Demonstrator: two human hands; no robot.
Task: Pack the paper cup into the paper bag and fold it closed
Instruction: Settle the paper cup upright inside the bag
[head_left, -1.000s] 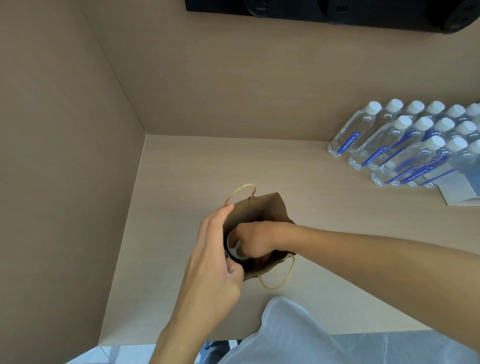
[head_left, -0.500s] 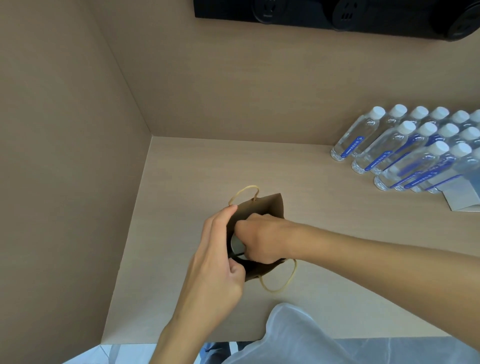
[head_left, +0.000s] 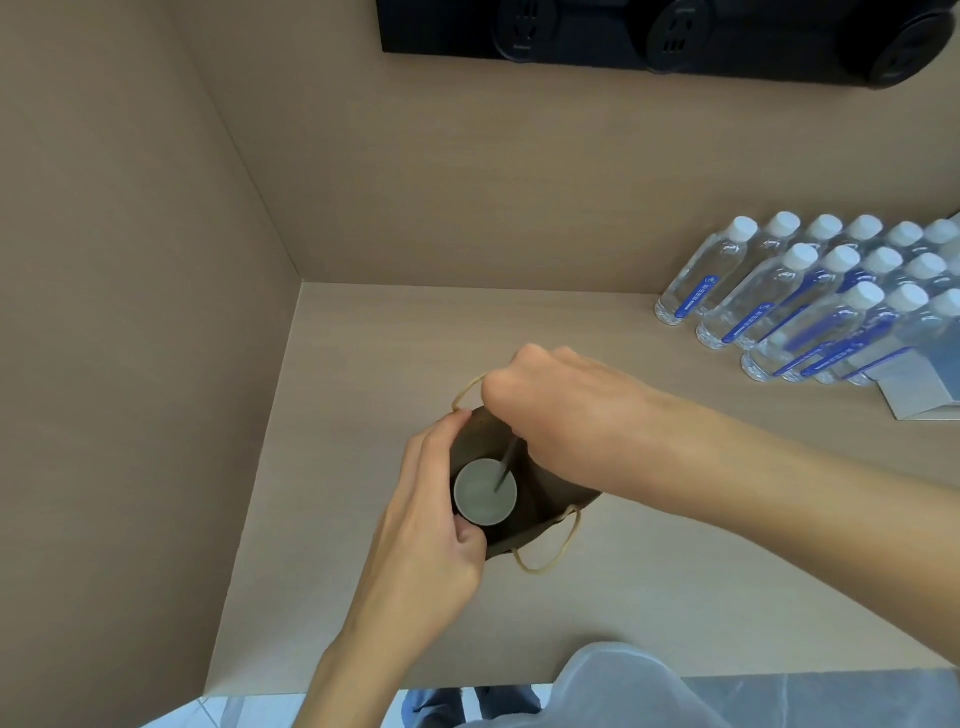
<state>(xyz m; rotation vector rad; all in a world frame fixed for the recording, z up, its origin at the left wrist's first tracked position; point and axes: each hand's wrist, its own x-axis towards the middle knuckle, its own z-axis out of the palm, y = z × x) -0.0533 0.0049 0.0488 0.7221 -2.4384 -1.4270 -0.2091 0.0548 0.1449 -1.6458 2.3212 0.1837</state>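
A tall beige side wall (head_left: 130, 338) closes the left of the scene and meets the back wall at a corner near 11 o'clock, so the light wooden table (head_left: 363, 364) has no way out on that side. Between this wall and the bag a wide strip of bare table lies free. The left hand (head_left: 431, 525) comes in from 6 o'clock and is closed on the left rim of the brown paper bag (head_left: 540, 499), thumb and fingers pinching the edge. The bag stands open near the middle of the table, and the paper cup (head_left: 485, 491) sits upright inside it, seen from above. The right hand (head_left: 550, 410) reaches in from 3 o'clock and is closed on the far rim of the bag, beside the far handle. Toward 5 o'clock the table is bare up to its front edge. At 2 o'clock rows of water bottles (head_left: 810, 301) stand well apart from the bag.
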